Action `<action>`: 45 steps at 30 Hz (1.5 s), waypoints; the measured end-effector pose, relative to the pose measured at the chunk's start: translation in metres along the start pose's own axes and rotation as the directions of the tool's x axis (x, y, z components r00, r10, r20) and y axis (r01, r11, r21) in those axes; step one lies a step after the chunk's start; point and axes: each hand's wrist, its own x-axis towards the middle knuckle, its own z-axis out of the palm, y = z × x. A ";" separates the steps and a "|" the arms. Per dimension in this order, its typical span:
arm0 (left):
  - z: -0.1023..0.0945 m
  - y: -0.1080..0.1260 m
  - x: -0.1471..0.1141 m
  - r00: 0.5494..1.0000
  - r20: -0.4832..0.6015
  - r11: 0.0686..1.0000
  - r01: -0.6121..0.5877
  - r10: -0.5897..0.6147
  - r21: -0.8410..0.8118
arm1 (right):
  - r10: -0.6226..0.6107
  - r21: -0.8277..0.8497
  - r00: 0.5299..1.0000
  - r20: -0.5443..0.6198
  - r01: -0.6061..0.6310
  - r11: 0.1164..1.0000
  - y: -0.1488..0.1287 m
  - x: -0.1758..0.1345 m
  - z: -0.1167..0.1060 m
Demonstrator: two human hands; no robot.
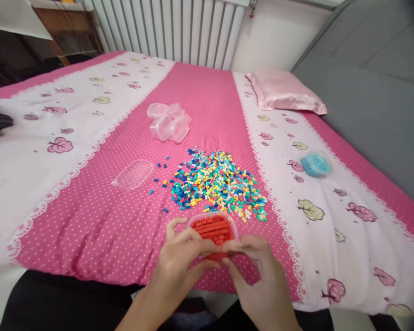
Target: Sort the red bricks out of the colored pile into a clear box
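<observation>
At the bed's near edge, a clear plastic container [235,226] holds red building bricks [212,228], many joined into long rows. My left hand [179,259] is just left of the container, thumb and fingers closed on a short row of red bricks [216,256] at its near side. From the right, my right hand [258,276] pinches the other end of that row, so the two hands' fingertips nearly meet. Just beyond the container spreads a loose pile of small bricks [217,181] in blue, teal, yellow, white and red.
A clear lid [134,174] lies left of the pile. Farther back sit several empty clear containers [169,122]. On the right is a closed container of light-blue bricks [315,164]. A pink pillow [284,89] rests near the grey headboard [369,78], on the pink patterned bedspread [203,96].
</observation>
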 end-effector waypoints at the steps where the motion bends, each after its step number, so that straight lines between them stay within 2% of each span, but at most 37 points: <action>1: 0.000 0.001 0.001 1.000 0.001 1.000 -0.007 0.007 0.004 | 0.009 0.014 1.000 -0.004 -0.009 1.000 0.000 -0.001 0.001; 7: 0.002 0.002 0.003 0.997 -0.033 0.997 -0.065 0.066 0.038 | 0.064 0.066 0.998 0.008 -0.064 0.996 0.005 0.000 0.003; 20: 0.006 0.000 0.003 1.000 -0.007 0.997 -0.024 0.024 0.076 | 0.116 0.149 0.993 0.000 -0.114 0.982 0.016 -0.005 0.008; 26: 0.008 0.002 0.005 0.999 -0.052 0.992 0.006 0.001 0.130 | 0.140 0.210 0.990 -0.001 -0.136 0.968 0.019 -0.001 0.006; 30: 0.012 0.002 0.003 0.998 -0.068 0.990 0.022 -0.012 0.141 | 0.193 0.193 0.981 -0.035 -0.183 0.964 0.023 -0.005 0.006; 39: 0.008 0.000 0.004 1.000 -0.006 0.991 -0.022 0.023 0.129 | 0.203 0.135 0.979 -0.022 -0.199 0.971 0.020 -0.008 0.005; 45: 0.010 -0.002 -0.002 1.000 -0.010 0.987 -0.007 0.009 0.162 | 0.266 0.283 0.963 0.036 -0.265 0.922 0.028 -0.009 0.008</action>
